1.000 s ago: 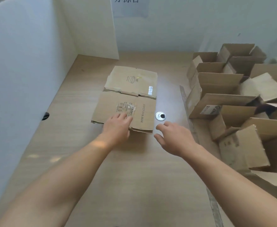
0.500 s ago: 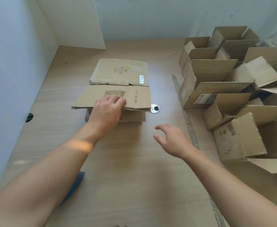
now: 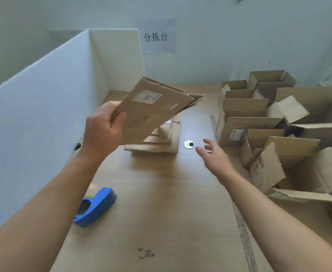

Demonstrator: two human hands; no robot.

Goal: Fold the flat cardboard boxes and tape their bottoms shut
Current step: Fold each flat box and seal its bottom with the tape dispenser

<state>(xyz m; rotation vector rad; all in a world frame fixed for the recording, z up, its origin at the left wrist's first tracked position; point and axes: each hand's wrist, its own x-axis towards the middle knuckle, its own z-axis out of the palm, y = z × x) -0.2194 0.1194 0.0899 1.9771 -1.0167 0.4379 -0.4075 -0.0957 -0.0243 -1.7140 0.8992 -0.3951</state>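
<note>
While the left hand [image 3: 102,132] grips one flat cardboard box [image 3: 155,107] by its near left corner, thumb curled over the printed face and fingers hidden behind it, the box hangs in the air, tilted, with its far end reaching up and to the right. It sits clear above the stack of flat boxes [image 3: 161,143] lying on the desk [image 3: 171,203], not touching it. The number of boxes in that stack cannot be told, though several layered edges show.

The right hand [image 3: 214,158] hovers over the desk to the right of the stack, holding nothing, its fingers loosely spread. It is well apart from the held box and just beside one round metal grommet [image 3: 189,144].

One blue tape dispenser [image 3: 94,207] lies on the desk near the left forearm. Along the desk's right side stands a crowded cluster of opened cardboard boxes [image 3: 245,108], at least six, with flaps up. A white partition [image 3: 43,105] borders the left, and one paper sign [image 3: 155,37] hangs on the back wall
</note>
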